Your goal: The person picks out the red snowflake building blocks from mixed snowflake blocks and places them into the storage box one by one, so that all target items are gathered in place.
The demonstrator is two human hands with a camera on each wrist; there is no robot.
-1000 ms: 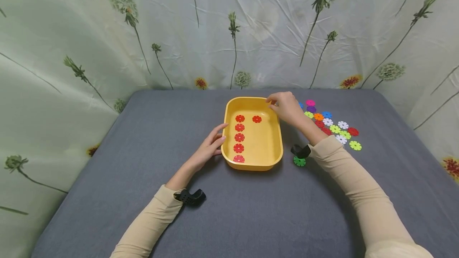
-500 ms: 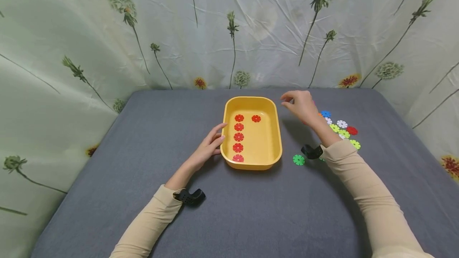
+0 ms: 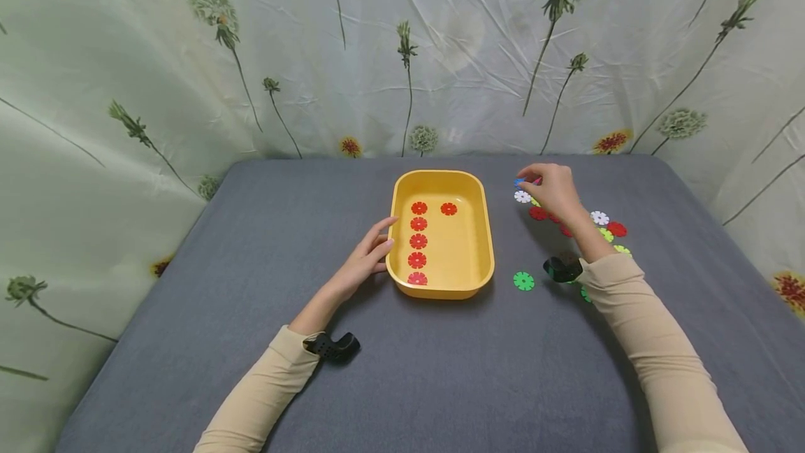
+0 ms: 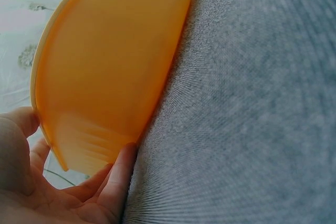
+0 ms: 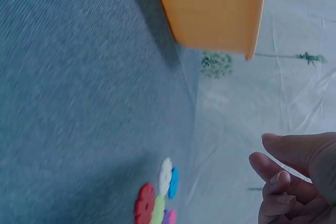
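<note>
A yellow plastic tray (image 3: 467,257) stands on the grey cloth. Several red snowflake discs (image 3: 418,241) lie in a column along its left side, and one red disc (image 3: 448,209) lies apart near the far end. My left hand (image 3: 365,255) rests against the tray's left wall and rim with loosely bent fingers. My right hand (image 3: 553,191) hovers over a loose group of coloured discs right of the tray. Its thumb and index finger (image 5: 265,166) stand slightly apart, with nothing between them. A blue disc (image 3: 518,183) and a white disc (image 3: 523,197) show below the fingertips.
Red (image 3: 617,229), white (image 3: 600,218) and yellow-green discs lie at the right, partly hidden by my right arm. A green disc (image 3: 523,281) lies near the tray's front right corner. A flower-printed curtain (image 3: 352,54) hangs behind the table.
My right hand has moved right from the tray's far right rim to above the loose discs. The left hand and the tray have stayed in place.
</note>
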